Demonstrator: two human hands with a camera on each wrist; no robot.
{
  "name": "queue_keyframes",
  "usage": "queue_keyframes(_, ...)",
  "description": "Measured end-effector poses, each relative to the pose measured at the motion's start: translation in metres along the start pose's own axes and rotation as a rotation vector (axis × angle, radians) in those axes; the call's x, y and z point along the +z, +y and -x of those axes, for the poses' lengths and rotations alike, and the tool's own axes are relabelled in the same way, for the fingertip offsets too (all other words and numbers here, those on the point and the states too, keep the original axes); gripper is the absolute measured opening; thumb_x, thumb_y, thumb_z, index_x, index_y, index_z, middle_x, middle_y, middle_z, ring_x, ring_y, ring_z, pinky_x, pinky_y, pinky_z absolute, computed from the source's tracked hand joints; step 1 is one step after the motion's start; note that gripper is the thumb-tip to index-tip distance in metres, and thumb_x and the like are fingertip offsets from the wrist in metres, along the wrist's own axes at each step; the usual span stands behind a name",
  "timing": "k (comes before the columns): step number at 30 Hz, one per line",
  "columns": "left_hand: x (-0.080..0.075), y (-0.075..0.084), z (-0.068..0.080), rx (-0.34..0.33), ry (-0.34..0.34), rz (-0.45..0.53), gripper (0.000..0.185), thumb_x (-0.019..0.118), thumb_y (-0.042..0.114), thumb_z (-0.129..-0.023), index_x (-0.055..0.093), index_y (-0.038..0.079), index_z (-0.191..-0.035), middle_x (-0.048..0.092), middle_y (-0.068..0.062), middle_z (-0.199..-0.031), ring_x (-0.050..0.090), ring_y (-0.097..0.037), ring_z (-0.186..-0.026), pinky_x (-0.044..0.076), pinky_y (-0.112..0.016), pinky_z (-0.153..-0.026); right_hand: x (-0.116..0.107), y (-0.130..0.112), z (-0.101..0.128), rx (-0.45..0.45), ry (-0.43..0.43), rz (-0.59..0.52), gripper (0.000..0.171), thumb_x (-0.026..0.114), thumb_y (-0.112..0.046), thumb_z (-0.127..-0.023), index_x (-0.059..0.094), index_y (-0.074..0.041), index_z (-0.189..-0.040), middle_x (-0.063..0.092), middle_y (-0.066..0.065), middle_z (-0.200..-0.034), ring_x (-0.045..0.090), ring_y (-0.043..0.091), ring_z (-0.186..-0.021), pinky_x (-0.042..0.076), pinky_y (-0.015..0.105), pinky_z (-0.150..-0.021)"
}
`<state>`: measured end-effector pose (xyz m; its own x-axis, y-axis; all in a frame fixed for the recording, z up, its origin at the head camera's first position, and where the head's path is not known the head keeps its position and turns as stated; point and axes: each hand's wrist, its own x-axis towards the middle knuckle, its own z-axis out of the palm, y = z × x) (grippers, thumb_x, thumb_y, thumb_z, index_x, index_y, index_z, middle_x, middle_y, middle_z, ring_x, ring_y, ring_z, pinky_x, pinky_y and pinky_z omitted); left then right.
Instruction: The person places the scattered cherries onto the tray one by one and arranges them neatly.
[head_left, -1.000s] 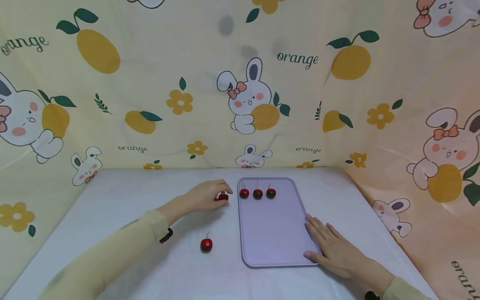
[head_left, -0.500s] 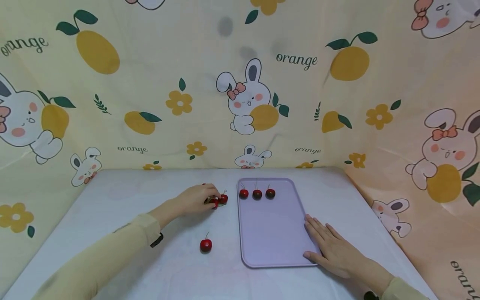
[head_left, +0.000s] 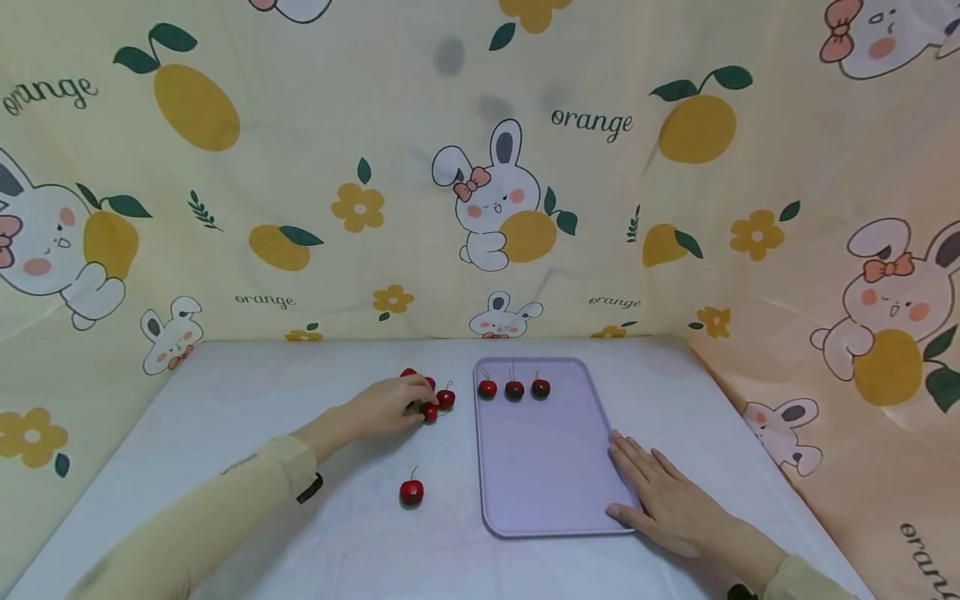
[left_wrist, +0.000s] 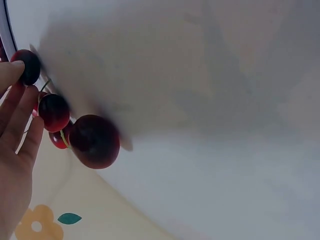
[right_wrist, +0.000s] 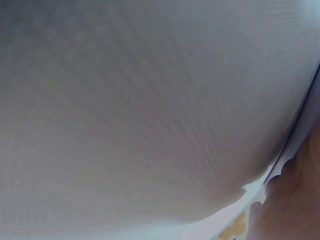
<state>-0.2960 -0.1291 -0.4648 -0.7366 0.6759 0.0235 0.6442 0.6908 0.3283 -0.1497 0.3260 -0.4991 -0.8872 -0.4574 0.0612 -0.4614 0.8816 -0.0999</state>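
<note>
Picking cherries off the table: left hand [head_left: 390, 406] has its fingers curled into a cluster of cherries [head_left: 435, 400] just left of the tray [head_left: 555, 500]; whether it pinches one yet, cannot tell. Right hand [head_left: 671, 500] lies flat with straight fingers on the tray's right edge, steadying it. Three cherries [head_left: 513, 388] sit in a row at the tray's far end; a lone cherry [head_left: 411, 492] lies nearer. Next move likely needs a clean pinch on one fruit or stem. Backdrop [head_left: 225, 208] reads "orange".

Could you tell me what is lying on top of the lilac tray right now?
Three cherries stand in a row along the far end of the tray. The right hand rests flat on its near right edge, hiding that strip.
</note>
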Motion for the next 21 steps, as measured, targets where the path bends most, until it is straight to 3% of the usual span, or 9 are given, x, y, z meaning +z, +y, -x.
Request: queue_keyframes(21,0.0017,0.0039,0.0053,0.005,-0.015,0.088,0.028,0.077,0.008,-0.094,0.073,0.01,-0.122,0.065,-0.005,-0.123,0.065,-0.019,-0.108,0.055,-0.04,-0.101,0.0019,0.0014,0.0006,-0.008,0.012,0.008,0.088,0.053,-0.064,-0.1,0.034,-0.002,-0.161,0.027,0.013,-0.17,0.031,0.036,-0.154,-0.015,0.017,-0.119)
